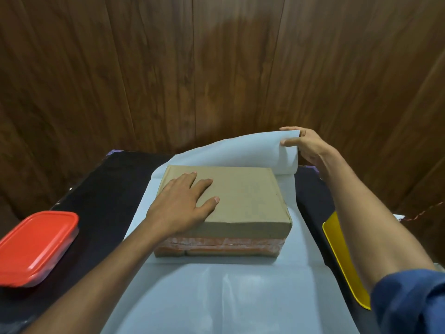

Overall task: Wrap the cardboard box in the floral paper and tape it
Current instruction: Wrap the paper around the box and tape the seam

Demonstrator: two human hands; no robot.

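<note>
Head view, the only one. Cardboard box (224, 201) sits flat on the paper sheet (216, 297), toward the far half of the worktop (106, 201), which has a dark cover. Paper lies white side up; no floral print visible from here, presumably face down. Sheet runs from the near edge, under the box, to the far edge.

Left hand (180, 206) lies flat on the box top, near-left part, fingers straight and spread, pressing, not curled round anything. Right hand (305, 148) pinches the far-right corner of the paper, thumb on the near face and fingers behind, lifting it off the worktop; the flap curls up behind the box's far-right corner.

Red-lidded container (36, 247) at the left edge, well apart from the paper. Yellow flat thing (342, 266) by the right edge, partly under the right forearm; can't tell what it is. No tape seen.

Step, as a guess: bringing the far flap over the box.

Risks:
- pull comes from one corner only, so the flap may come over skewed or crease diagonally
- thin paper, corner pinch, could tear if tugged hard
- if left-hand pressure eases, the box may slide on the sheet and lose alignment
- left hand sits where the flap should land, must clear in time
</note>
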